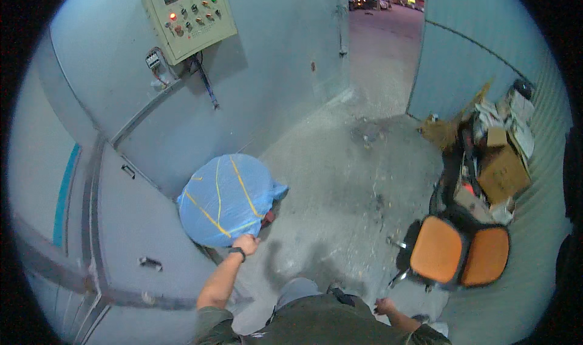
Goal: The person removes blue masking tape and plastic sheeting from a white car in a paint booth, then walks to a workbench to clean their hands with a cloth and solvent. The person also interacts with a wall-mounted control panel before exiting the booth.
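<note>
A large round thing under a blue cover (228,193) with yellow straps or tape across it stands near the grey wall, left of centre. My left hand (246,243), with a dark watch on the wrist, is closed at the near edge of this cover and appears to pinch its cloth. A small dark red thing sticks out from under the cover, right of that hand. My right hand (384,307) hangs low beside my body with its fingers curled. Whether anything is inside it is too small to make out.
An orange two-part chair (436,249) stands to the right. Behind it, cardboard boxes (504,174) and papers are heaped against the corrugated wall. A control box (189,18) hangs on the wall at upper left. An open doorway (385,53) leads outside at the far end.
</note>
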Available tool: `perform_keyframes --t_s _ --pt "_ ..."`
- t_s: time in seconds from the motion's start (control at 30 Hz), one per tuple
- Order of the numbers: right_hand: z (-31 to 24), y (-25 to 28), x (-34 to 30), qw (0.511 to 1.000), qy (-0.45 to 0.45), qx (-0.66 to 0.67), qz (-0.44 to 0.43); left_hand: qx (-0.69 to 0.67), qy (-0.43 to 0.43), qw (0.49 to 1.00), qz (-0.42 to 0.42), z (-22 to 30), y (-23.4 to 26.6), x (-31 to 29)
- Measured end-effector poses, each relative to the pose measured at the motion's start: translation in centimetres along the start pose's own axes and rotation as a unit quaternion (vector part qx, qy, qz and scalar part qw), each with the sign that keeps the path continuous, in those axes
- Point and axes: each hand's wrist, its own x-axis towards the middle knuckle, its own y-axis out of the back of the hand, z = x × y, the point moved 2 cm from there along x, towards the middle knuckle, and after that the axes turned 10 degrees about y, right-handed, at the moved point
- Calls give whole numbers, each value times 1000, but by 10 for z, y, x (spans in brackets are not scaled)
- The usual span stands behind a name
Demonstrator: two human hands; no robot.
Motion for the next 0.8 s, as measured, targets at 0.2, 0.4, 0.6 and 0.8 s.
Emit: perform_keyframes --t_s 0.2,0.4,0.6,0.8 --pt "74 331 239 981 -162 47 91 58 109 960 251 -24 201 220" --pt "92 433 413 935 -186 222 206 102 172 880 430 -15 499 428" --pt "72 408 501 996 38 73 -38 53 230 787 570 22 777 513" --pt "77 523 671 989 -54 114 -71 109 333 714 606 11 880 569"
